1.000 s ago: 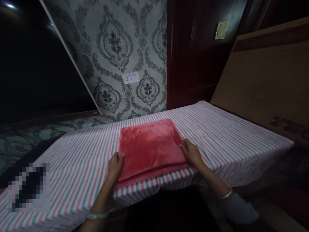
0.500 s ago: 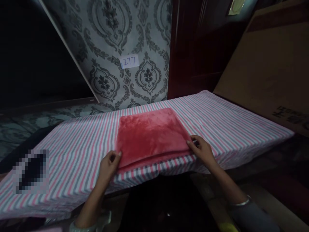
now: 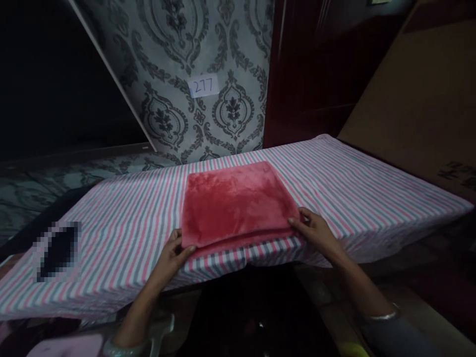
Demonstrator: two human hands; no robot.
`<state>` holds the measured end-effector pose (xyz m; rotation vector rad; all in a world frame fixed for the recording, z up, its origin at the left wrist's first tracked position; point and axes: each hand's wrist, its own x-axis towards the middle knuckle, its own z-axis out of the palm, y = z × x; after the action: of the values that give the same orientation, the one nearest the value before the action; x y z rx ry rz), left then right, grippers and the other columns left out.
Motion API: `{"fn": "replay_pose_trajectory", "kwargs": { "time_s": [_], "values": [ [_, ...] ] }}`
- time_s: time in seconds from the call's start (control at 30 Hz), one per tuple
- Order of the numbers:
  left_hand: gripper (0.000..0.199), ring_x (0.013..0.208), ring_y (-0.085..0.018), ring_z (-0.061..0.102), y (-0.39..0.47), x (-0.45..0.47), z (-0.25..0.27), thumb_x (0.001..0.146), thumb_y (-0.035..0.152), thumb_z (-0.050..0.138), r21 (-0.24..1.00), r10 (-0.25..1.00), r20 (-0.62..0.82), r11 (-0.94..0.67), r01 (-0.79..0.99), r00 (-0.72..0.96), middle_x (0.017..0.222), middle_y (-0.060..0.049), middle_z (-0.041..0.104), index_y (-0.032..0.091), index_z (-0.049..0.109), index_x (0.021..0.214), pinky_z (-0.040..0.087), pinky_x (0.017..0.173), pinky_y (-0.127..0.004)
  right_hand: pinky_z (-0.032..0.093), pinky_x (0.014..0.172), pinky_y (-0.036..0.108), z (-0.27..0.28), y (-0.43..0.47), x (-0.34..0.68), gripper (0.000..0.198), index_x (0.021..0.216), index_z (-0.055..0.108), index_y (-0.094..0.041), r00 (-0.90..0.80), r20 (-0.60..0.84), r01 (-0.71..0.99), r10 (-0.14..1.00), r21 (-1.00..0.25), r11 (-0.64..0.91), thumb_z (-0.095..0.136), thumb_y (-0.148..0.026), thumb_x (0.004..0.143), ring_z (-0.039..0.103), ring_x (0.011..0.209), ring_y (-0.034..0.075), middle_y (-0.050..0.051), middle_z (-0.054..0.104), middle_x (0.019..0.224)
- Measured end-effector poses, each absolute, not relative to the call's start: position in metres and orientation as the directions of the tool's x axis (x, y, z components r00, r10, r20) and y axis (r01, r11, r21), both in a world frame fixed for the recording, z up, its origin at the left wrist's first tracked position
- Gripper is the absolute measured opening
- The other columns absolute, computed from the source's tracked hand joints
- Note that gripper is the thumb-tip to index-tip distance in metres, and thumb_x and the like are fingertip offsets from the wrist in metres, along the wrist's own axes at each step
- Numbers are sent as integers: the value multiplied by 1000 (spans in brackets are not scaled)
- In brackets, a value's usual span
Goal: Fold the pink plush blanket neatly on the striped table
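A plush red cloth (image 3: 238, 203), folded into a flat rectangle, lies on a striped tablecloth (image 3: 130, 223) near the table's front edge. Its front side shows a gap between the folded layers. My left hand (image 3: 174, 254) is at the front left corner, thumb on the upper layer and fingers tucked against the left edge. At the front right corner my right hand (image 3: 315, 229) pinches the cloth's edge between thumb and fingers. The undersides of both grips are hidden.
Behind the table stands a patterned wall with a paper marked 277 (image 3: 204, 86). A dark screen (image 3: 67, 84) is at the left. A large cardboard box (image 3: 420, 99) leans at the right, beside a dark red door (image 3: 312, 74). A blurred-out patch covers something at the left.
My left thumb has moved onto the cloth's front left corner, and the fingers have slid along its left edge. My right hand keeps its hold. The view has shifted slightly.
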<state>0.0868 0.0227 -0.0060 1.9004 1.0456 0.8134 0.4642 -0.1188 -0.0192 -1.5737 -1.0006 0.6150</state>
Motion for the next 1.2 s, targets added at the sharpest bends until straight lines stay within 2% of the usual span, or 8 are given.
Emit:
{"fn": "replay_pose_trajectory", "kwargs": {
  "time_s": [0.33, 0.43, 0.53, 0.7, 0.9, 0.97, 1.07, 1.2],
  "values": [
    [41, 98, -24, 58, 28, 71, 5, 72, 63, 71, 802, 861, 122, -378, 461, 494, 99, -6, 61, 22, 74, 81, 50, 95, -34, 41, 55, 27, -36, -123, 488, 51, 64, 54, -22, 563, 191, 376, 804, -926, -43, 67, -72, 68, 47, 57, 15, -4, 48, 58],
    [46, 102, -24, 59, 25, 72, 10, 77, 66, 65, 828, 867, 81, -334, 451, 492, 104, -7, 62, 23, 76, 89, 49, 98, -35, 47, 65, 29, -35, -122, 483, 47, 75, 64, -21, 566, 256, 408, 783, -913, 4, 66, -68, 71, 55, 70, 18, 1, 57, 73],
    [51, 98, -24, 59, 21, 78, 13, 79, 70, 59, 832, 893, 123, -331, 445, 432, 97, -7, 63, 22, 75, 81, 50, 94, -34, 50, 72, 31, -31, -122, 477, 44, 80, 68, -21, 574, 342, 470, 744, -882, 43, 68, -65, 71, 59, 84, 21, 7, 63, 93],
    [53, 82, -22, 60, 19, 84, 7, 78, 73, 56, 793, 912, 212, -370, 484, 350, 84, -5, 63, 22, 71, 74, 53, 81, -31, 44, 57, 28, -30, -120, 475, 43, 73, 62, -21, 605, 279, 409, 746, -912, 9, 64, -64, 76, 52, 60, 17, -1, 55, 64],
    [61, 88, -29, 66, 31, 69, -7, 61, 83, 60, 728, 943, 165, -314, 609, 289, 82, -6, 69, 23, 70, 74, 57, 79, -37, 44, 53, 28, -44, -120, 487, 47, 64, 58, -22, 529, 343, 518, 777, -855, 25, 60, -67, 74, 51, 57, 17, 0, 52, 60],
    [59, 79, -26, 66, 37, 64, 1, 68, 80, 56, 712, 925, 149, -346, 611, 350, 77, -5, 68, 23, 67, 69, 56, 71, -34, 47, 53, 29, -42, -122, 494, 44, 74, 64, -21, 514, 370, 568, 774, -823, 17, 59, -64, 78, 55, 59, 17, 3, 60, 71],
    [57, 78, -23, 66, 45, 70, 22, 82, 74, 46, 651, 891, 333, -454, 608, 309, 83, -5, 69, 22, 68, 79, 55, 67, -32, 54, 65, 33, -24, -118, 492, 41, 101, 68, -21, 526, 538, 698, 659, -715, 28, 53, -57, 89, 64, 77, 21, 10, 67, 99],
    [55, 120, -29, 60, 54, 119, 44, 91, 62, 44, 393, 709, 567, -680, 619, 419, 125, -12, 67, 20, 67, 119, 47, 103, -46, 45, 105, 47, 10, -82, 461, 49, 133, 58, -19, 248, 714, 898, 655, -424, 122, 43, -50, 99, 55, 125, 28, 15, 61, 133]
  ]
}}
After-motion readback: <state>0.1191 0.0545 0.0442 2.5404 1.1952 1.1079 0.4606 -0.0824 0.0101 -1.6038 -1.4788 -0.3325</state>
